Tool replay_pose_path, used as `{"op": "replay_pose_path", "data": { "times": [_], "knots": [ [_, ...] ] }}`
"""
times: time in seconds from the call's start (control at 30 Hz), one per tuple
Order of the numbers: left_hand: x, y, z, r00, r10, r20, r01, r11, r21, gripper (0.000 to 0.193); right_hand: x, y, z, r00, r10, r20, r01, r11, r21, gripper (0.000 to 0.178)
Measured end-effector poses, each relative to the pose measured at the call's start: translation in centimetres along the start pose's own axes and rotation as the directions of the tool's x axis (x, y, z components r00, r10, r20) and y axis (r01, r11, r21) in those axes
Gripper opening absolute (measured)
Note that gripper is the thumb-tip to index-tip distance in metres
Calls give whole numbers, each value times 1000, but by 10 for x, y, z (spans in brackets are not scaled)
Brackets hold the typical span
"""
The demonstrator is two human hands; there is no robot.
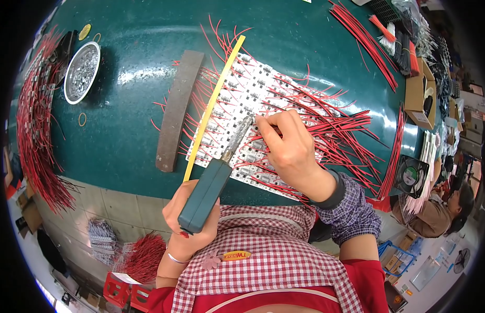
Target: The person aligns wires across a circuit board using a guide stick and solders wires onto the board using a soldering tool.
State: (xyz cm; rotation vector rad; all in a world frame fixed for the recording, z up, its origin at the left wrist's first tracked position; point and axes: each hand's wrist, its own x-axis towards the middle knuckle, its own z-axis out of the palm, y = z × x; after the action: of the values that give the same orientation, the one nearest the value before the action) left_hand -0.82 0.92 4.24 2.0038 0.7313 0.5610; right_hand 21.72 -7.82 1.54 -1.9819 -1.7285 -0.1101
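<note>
On the green table lies a white circuit board panel point(259, 83) with rows of small parts and many red and black wires point(339, 125) fanning off its right side. My left hand point(194, 241) is closed around the dark green handle of a soldering iron point(206, 194). The iron's silvery, crusted shaft slants up over the panel, its tip close to my right fingertips. My right hand point(293, 151) is over the panel's middle, thumb and forefinger pinched at a wire end by the tip. The fingers partly cover that end.
A yellow strip point(213, 112) and a brown bar point(179, 112) lie left of the panel. Farther left are a bowl of metallic bits point(81, 73) and a wired-board bundle point(36, 120). Rightward are loose red wires point(365, 44), a carton point(421, 96), a black fan point(411, 175) and a seated person point(433, 211).
</note>
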Motion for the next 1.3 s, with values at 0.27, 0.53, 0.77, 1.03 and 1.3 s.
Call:
{"op": "replay_pose_path", "data": {
  "times": [0.27, 0.53, 0.77, 1.03, 1.3],
  "knots": [
    [-4, 1, 0, 997, -25, 72, 26, 1000, -3, 27, 2, -1, -1, 999, -38, 19, 40, 996, -76, 33],
    [-5, 0, 4, 999, 2, 37, -3, 1000, 3, 25, 2, -2, 1, 995, -84, 49, 91, 986, -139, 36],
    [-7, -2, 7, 996, -85, 11, 86, 993, -84, 21, 2, -6, 0, 996, -78, 46, 84, 981, -176, 35],
    [-28, -18, 5, 997, -72, -36, 69, 995, -70, 20, 1, -5, 0, 997, -60, 47, 67, 985, -159, 34],
    [-29, -17, 1, 977, -171, -124, 151, 976, -158, 22, 2, -4, -18, 997, -72, 7, 72, 990, -121, 40]
  ]
}}
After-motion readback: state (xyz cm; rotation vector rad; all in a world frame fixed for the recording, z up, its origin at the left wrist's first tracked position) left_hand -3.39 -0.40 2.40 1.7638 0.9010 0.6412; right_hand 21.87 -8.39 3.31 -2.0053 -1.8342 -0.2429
